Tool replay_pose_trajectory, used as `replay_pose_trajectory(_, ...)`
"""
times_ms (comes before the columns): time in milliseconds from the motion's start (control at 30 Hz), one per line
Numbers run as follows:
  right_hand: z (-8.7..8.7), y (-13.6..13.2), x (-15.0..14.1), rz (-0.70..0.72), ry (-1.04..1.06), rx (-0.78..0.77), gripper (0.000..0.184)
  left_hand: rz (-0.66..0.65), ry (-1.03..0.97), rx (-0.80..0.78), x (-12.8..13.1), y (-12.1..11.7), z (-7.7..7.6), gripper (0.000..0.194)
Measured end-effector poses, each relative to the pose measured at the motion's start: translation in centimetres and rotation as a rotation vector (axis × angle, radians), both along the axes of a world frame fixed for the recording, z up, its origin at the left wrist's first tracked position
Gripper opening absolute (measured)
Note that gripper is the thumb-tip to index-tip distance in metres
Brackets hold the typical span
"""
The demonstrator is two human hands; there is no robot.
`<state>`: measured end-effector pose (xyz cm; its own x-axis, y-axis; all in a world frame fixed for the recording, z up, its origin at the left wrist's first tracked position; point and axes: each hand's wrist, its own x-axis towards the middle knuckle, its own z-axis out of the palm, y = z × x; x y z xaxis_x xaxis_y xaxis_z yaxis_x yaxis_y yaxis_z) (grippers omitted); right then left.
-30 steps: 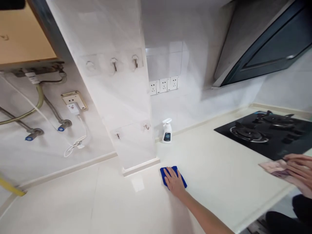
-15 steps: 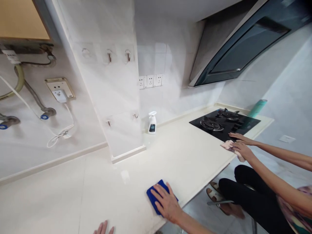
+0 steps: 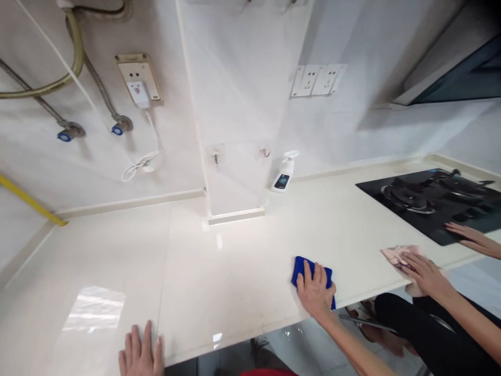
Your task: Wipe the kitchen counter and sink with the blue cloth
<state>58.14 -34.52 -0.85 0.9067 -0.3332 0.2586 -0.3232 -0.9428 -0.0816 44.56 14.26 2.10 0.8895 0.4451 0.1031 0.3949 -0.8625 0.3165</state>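
Pressing a blue cloth (image 3: 312, 273) flat on our white counter (image 3: 235, 261), near its front edge.
Our right hand (image 3: 316, 292) lies spread on the cloth; our left hand (image 3: 141, 355) rests open on the counter, well apart, holding nothing.

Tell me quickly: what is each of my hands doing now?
Left hand: open, flat on the glossy white countertop.
Right hand: open, pressing the blue cloth.
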Motion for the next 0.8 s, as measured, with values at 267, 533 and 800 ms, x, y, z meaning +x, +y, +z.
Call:
replay_pose_trajectory(267,2.9,16.6,5.3,0.573,0.221,0.051,0.061,0.001,-0.003,0.127,0.4,-1.2,0.5,0.063)
replay_pose_trajectory(533,6.1,30.9,3.3,1.038,0.397,0.293,0.069,0.026,0.016,0.128,0.3,-1.0,0.7,0.059)
replay_pose_trajectory(800,6.3,25.4,-3.0,1.480,0.411,0.439,0.065,0.028,0.021,0.114,0.5,-0.9,0.9,0.063)
